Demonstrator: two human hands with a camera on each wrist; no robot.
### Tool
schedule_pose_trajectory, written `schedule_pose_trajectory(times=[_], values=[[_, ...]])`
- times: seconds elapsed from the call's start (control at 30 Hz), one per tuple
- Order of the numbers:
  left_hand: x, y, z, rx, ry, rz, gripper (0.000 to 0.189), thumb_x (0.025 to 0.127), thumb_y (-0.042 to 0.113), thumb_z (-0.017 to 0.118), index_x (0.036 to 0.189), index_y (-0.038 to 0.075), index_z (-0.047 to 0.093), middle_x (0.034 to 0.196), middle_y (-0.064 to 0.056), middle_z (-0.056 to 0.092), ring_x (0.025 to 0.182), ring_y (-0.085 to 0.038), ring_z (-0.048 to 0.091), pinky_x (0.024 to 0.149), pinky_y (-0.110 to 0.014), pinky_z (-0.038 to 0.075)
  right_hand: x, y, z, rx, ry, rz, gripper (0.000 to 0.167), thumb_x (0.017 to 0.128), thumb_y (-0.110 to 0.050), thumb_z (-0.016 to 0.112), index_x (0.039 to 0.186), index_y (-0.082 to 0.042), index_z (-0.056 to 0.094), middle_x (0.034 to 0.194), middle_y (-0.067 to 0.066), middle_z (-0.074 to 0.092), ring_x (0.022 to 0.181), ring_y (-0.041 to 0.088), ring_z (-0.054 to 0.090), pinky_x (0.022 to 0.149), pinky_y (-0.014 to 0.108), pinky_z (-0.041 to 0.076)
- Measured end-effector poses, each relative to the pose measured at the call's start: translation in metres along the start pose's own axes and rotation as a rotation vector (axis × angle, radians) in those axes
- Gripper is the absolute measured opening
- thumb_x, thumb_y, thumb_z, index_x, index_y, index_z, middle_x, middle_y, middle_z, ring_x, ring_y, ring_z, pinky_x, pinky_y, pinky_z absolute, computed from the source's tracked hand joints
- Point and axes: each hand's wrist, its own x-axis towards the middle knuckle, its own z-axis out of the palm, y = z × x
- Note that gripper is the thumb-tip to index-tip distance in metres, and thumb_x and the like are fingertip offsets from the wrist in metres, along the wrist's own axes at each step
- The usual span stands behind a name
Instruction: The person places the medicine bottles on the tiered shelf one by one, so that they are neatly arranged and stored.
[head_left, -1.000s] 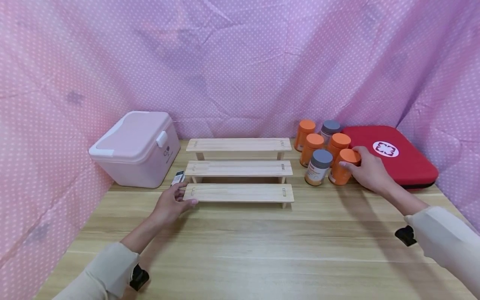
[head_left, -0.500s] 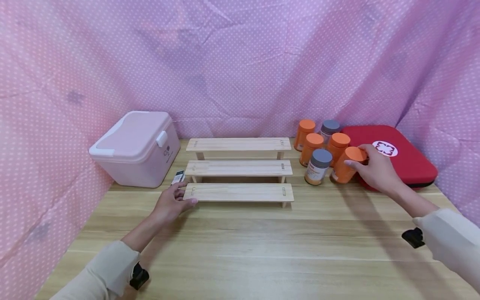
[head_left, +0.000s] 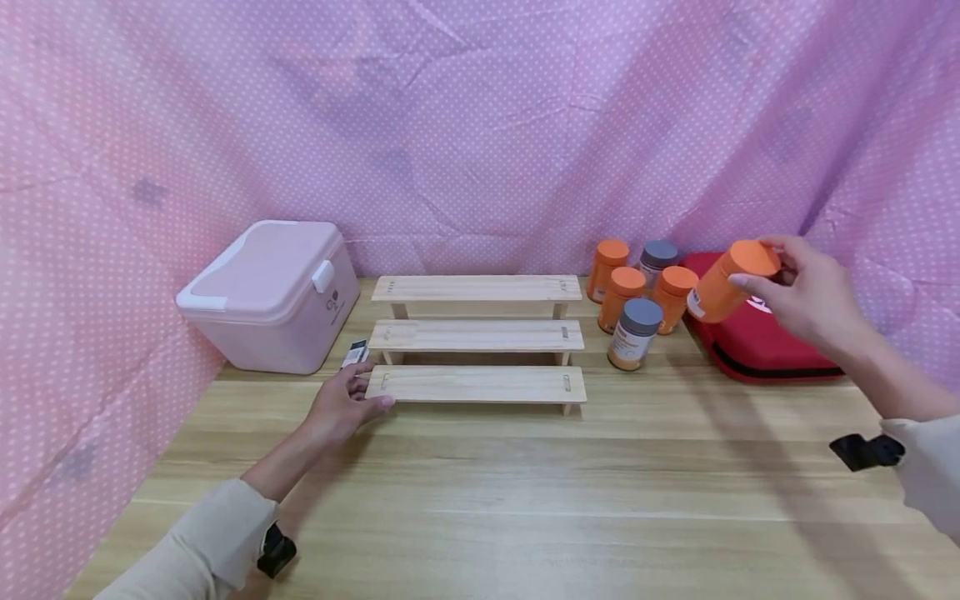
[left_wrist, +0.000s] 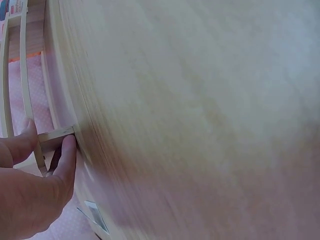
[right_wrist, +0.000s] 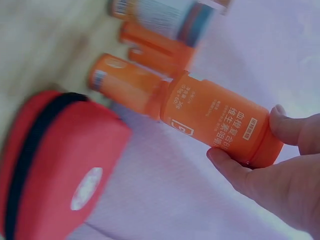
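Observation:
My right hand (head_left: 813, 296) holds an orange pill bottle (head_left: 726, 283) in the air, tilted, thumb and fingers around its cap end. In the right wrist view the orange pill bottle (right_wrist: 215, 117) shows white printed text. My left hand (head_left: 341, 407) grips the left end of the lowest tier of a wooden three-step rack (head_left: 480, 383). Its thumb lies on the front edge; in the left wrist view the fingers (left_wrist: 65, 160) are at the board's support leg. Beside the rack, several other bottles stand upright: orange ones (head_left: 621, 298) and grey-capped ones (head_left: 634, 335).
Behind the raised bottle lies a red zip case (head_left: 780, 358) with a white emblem. A pale pink lidded box (head_left: 270, 300) stands at the left. Between box and rack lies a small white-and-dark object (head_left: 356, 354). Pink dotted cloth (head_left: 480, 150) hangs around the wooden table (head_left: 495, 500).
My right hand has tilted the orange pill bottle, lifted it off the table and carried it to the right, over the red case. The left hand stays on the rack.

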Motion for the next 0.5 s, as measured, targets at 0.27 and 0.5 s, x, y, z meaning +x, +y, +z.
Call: schedule_pose_trajectory(times=[0.27,0.5], values=[[0.000,-0.002,0.000,-0.009,-0.002,0.015,0.065,0.085,0.009,0.073,0.139,-0.005,0.038,0.118,-0.027,0.060,0.103,-0.030,0.060,0.076,-0.024,0.050,0.025,-0.044,-0.008,0.123,-0.030,-0.031,0.051,0.088,-0.023,0.072,0.133,-0.007,0.053,0.100,-0.021,0.058,0.080,-0.009,0.056,0.067,0.005,0.042],[0.000,0.000,-0.002,0.006,-0.004,0.003,0.068,0.086,0.011,0.073,0.141,-0.003,0.037,0.122,-0.027,0.058,0.107,-0.032,0.059,0.077,-0.026,0.051,0.046,-0.093,0.009,0.196,-0.112,-0.093,0.053,0.087,-0.024,0.072,0.135,-0.011,0.053,0.108,-0.004,0.062,0.087,0.002,0.059,0.070,0.009,0.045]])
